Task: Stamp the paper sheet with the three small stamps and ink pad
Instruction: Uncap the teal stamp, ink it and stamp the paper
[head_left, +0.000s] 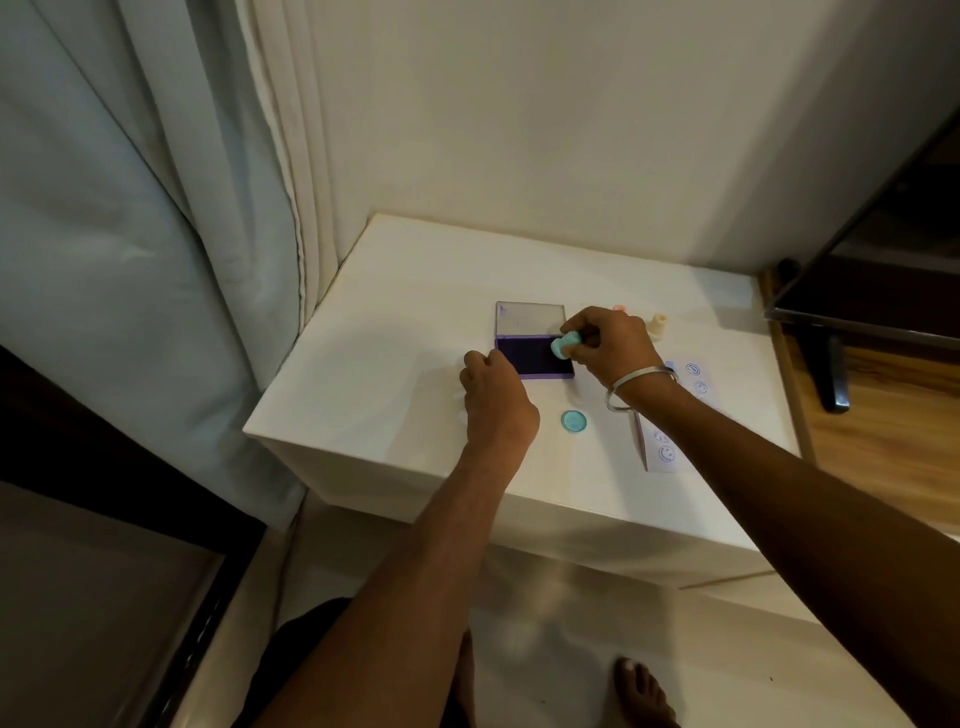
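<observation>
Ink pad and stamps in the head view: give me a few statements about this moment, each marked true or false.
1. The right hand holds a teal stamp over the ink pad. True.
2. The ink pad's lid is shut. False: the clear lid is open, standing behind the dark pad.
3. The paper sheet carries no prints. False: several smiley prints show on it.
4. A round teal cap lies on the table, apart from both hands. True.
5. The left hand holds a second stamp. False: it rests by the pad's left edge, no stamp visible in its grip.
6. A cream stamp stands upright behind the right hand. True.
</observation>
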